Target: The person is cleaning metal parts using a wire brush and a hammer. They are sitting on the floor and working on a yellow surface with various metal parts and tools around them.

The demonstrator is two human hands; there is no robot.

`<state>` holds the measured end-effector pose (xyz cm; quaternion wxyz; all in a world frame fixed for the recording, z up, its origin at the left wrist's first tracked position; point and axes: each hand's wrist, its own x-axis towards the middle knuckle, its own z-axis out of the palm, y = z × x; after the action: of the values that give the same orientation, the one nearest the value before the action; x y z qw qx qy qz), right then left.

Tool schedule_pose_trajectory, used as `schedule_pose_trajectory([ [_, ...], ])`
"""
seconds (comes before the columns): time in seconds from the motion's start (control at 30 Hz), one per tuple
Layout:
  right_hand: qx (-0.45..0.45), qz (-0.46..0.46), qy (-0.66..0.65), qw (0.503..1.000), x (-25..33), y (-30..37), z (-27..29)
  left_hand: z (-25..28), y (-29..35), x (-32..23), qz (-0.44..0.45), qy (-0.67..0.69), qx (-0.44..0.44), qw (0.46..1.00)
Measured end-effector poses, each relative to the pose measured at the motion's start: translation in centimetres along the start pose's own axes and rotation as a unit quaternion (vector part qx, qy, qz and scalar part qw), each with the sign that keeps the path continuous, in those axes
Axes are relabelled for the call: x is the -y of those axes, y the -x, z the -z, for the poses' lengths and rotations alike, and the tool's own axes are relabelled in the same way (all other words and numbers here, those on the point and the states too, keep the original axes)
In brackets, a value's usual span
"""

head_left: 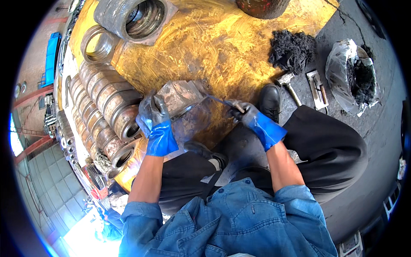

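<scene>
We see a row of metal rings [102, 107] stacked on the yellow sheet [222, 43]. On the dark floor [376, 141] lie black fibrous waste [292, 50], a hammer [287, 83] and a filled plastic bag [357, 77].

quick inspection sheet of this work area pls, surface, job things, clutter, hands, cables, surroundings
surface: scratched yellow-brown metal sheet lying on dark cracked ground.
job's things: dull grey blocky metal part, held up off the sheet; thin metal tool with its tip at the part.
clutter: rows of grey metal sleeve rings; large threaded metal housing; heap of black fibrous waste; clear plastic bag of black waste; hammer; flat scraper.
grippers: left hand in a blue glove grips the part; right hand, gloved too, holds the tool.
cables: nothing seen.
surroundings: tiled floor and red steel frames at left.
</scene>
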<state>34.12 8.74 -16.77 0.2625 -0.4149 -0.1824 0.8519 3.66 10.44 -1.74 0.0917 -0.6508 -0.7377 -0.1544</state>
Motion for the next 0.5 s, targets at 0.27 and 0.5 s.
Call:
schedule_pose_trajectory([
  [0.27, 0.016, -0.054, -0.099, 0.993, -1.8, -5.2, 1.7, -0.2, -0.6, -0.1, -0.022, -0.024, -0.008, 0.999],
  [0.5, 0.000, 0.084, 0.191, 0.978, -4.4, -4.0, 1.9, -0.2, -0.6, -0.3, -0.021, 0.005, 0.008, 1.000],
])
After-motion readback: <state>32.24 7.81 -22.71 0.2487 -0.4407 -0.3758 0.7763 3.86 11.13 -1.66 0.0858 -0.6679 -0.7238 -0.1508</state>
